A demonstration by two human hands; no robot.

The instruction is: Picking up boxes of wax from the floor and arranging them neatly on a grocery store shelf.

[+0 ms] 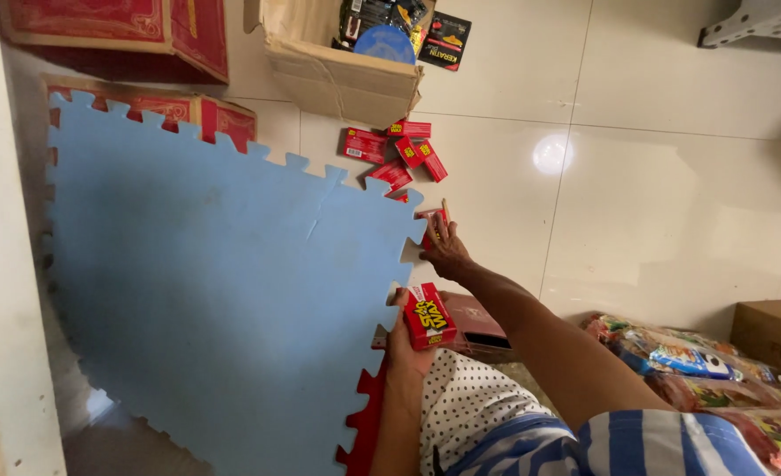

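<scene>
Small red boxes (pixel 396 155) lie scattered on the glossy pale floor tiles (pixel 672 203), at about twelve o'clock from the person, just below an open cardboard carton (pixel 342 79). One more of them, a red box with yellow lettering (pixel 429 316), sits upright in the left hand (pixel 405 339), whose fingers are wrapped round it from behind. The right hand (pixel 447 251) stretches out at one o'clock to another red box (pixel 432 220) lying at the toothed edge of the blue foam mat (pixel 214 291); its fingers are spread over it and touching, and I cannot tell whether they have closed on it.

Judging from this, the reach goes best if the right hand pinches that box by its short sides rather than pressing it flat, since thin card dents easily and the smooth tile lets a light box slide away. Keeping the held box squared in the left palm leaves room to stack the next one against it.

The mat is soft, matt foam with jigsaw edges, and a red piece (pixel 366 414) joins it at six o'clock. At four o'clock lie crinkly, shiny snack packets (pixel 699 361) beside a brown carton (pixel 773 335). Ornate red cartons (pixel 126 26) stand at eleven o'clock.
</scene>
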